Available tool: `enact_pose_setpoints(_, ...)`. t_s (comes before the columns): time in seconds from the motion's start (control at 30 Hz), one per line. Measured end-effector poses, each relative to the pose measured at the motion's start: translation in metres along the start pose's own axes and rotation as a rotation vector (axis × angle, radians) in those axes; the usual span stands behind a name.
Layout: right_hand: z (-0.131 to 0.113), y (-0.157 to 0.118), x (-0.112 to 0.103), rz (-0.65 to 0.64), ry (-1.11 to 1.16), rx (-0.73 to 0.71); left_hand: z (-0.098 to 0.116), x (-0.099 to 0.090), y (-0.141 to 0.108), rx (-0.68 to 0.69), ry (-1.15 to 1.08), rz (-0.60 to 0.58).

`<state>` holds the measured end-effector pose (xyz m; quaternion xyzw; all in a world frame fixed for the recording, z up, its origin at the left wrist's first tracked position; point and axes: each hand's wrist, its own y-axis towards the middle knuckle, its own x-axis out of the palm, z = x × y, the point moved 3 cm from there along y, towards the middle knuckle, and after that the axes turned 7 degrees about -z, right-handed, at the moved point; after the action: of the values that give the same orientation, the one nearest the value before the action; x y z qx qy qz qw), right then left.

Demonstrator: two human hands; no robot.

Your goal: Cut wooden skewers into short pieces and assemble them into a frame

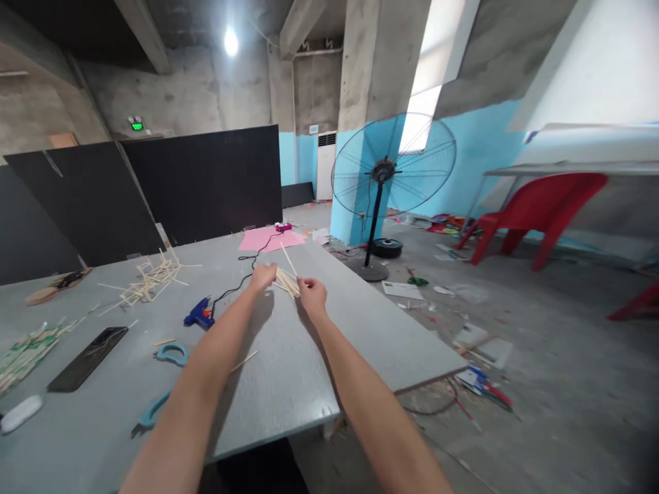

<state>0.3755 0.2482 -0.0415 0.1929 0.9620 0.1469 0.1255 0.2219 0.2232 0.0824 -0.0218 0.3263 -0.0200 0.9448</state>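
A small bundle of thin wooden sticks (286,283) lies on the grey table between my hands. My left hand (264,276) is closed at the bundle's left end, its fingertips partly hidden. Pinched in the fingertips of my right hand (312,296) is a single wooden stick (289,260), which slants up and away to the left. Left of my forearms sits a blue glue gun (200,313), its black cord running back across the table. Light-blue scissors (172,353) lie partly under my left forearm, with a loose stick (244,361) nearby.
Glued stick framework (152,280) stands at the left, near a dark phone (88,359) and green-and-white paper-wrapped sticks (33,350). Pink paper (270,239) lies at the table's far end. Beyond the right edge are a standing fan (384,170), a red chair (540,206) and floor litter.
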Motion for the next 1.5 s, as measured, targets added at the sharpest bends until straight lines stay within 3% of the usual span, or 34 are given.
enact_pose_setpoints(0.13, -0.004, -0.006, 0.008, -0.057, -0.027, -0.027, -0.011, -0.028, -0.024, 0.069, 0.068, 0.060)
enact_pose_setpoints(0.27, -0.017, -0.021, 0.016, -0.154, -0.078, -0.116, -0.039, -0.051, -0.095, 0.180, 0.132, 0.062)
enact_pose_setpoints(0.33, -0.024, -0.030, 0.021, -0.213, -0.108, -0.173, -0.051, -0.054, -0.138, 0.319, 0.379, 0.038)
enact_pose_setpoints(0.4, -0.029, -0.038, 0.028, -0.283, -0.130, -0.217, -0.066, -0.050, -0.173, 0.362, 0.655, -0.053)
enact_pose_setpoints(0.5, -0.032, -0.050, 0.041, -0.366, -0.168, -0.240, -0.088, -0.041, -0.202, 0.396, 0.893, -0.090)
enact_pose_setpoints(0.63, -0.026, -0.056, 0.053, -0.383, -0.282, -0.214, -0.110, -0.038, -0.205, 0.389, 0.912, -0.043)
enact_pose_setpoints(0.8, -0.017, -0.046, 0.052, -0.320, -0.411, -0.191, -0.125, -0.046, -0.198, 0.381, 0.850, 0.018)
enact_pose_setpoints(1.17, -0.010, -0.044, 0.050, -0.278, -0.440, -0.266, -0.122, -0.035, -0.207, 0.419, 0.833, -0.055)
enact_pose_setpoints(1.3, -0.009, -0.047, 0.045, -0.283, -0.419, -0.274, -0.122, -0.045, -0.206, 0.361, 0.839, -0.068)
enact_pose_setpoints(1.5, -0.009, -0.046, 0.043, -0.299, -0.399, -0.266, -0.132, -0.076, -0.191, 0.198, 0.868, 0.052)
